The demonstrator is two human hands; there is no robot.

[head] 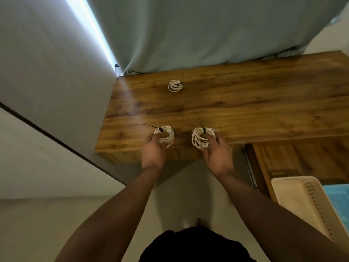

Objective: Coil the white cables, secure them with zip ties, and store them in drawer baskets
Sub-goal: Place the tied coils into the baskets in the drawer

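Note:
Two white cable coils are in my hands over the front edge of the wooden desk [245, 103]. My left hand [154, 152] grips the left coil [166, 136], bound by a black zip tie with its tail pointing left. My right hand [217, 154] grips the right coil [201, 138], its black zip tie tail sticking up and away. A third tied coil [175, 85] lies alone at the back of the desk near the curtain.
A cream perforated basket [306, 203] sits in the open drawer [283, 161] at the lower right, with something blue beside it. A pale green curtain [207, 29] hangs behind the desk. A grey wall runs along the left.

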